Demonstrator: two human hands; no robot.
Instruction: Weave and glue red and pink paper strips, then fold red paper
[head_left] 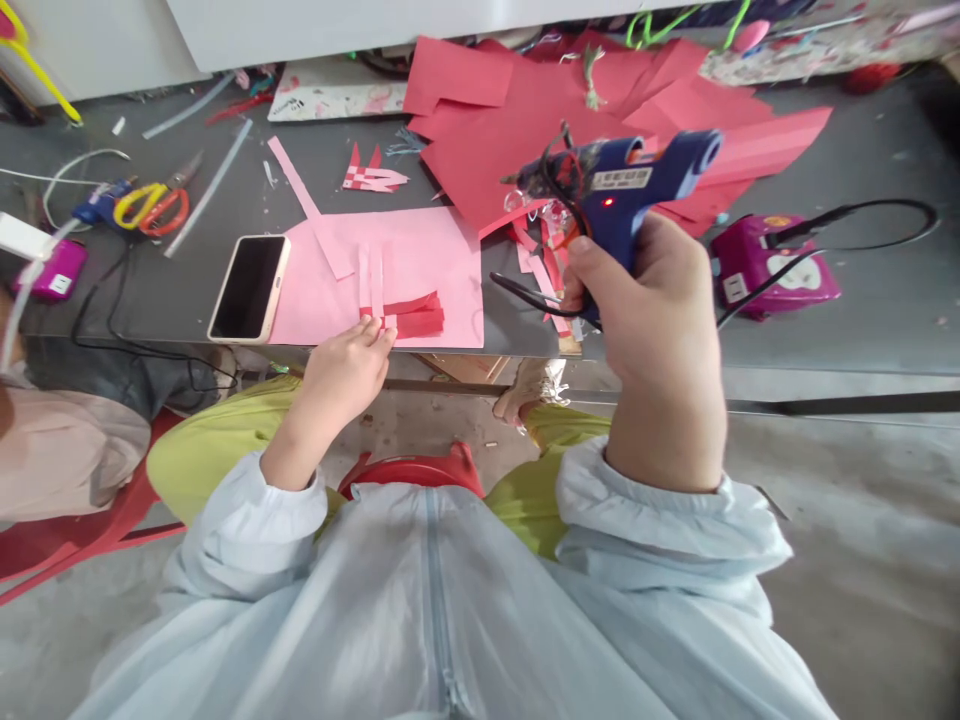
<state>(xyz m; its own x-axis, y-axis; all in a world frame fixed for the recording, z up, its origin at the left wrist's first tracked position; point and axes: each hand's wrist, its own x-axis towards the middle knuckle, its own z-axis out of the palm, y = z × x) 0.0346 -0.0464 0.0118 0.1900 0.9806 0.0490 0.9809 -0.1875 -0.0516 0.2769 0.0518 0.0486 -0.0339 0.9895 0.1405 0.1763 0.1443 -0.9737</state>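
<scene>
My right hand (660, 320) grips a blue hot glue gun (626, 190) above the table, its nozzle pointing left and a small red light lit on its side. At the table's front edge, my left hand (346, 365) has its fingertips close together on woven pink and red paper strips (416, 314), holding them at their lower left end. These strips lie on a light pink paper sheet (450, 250). A longer loose pink strip (311, 205) crosses the sheet's upper left corner. Behind the sheet lies a small woven pink and red paper piece (373, 172) with pointed ends.
A phone (249, 290) overlaps the sheet's left side. Red paper sheets (517, 120) are piled at the back. Scissors (154, 207) and another blue glue gun (105, 203) lie left. At right, a black cable runs from a purple box (776, 265). Another person sits at far left.
</scene>
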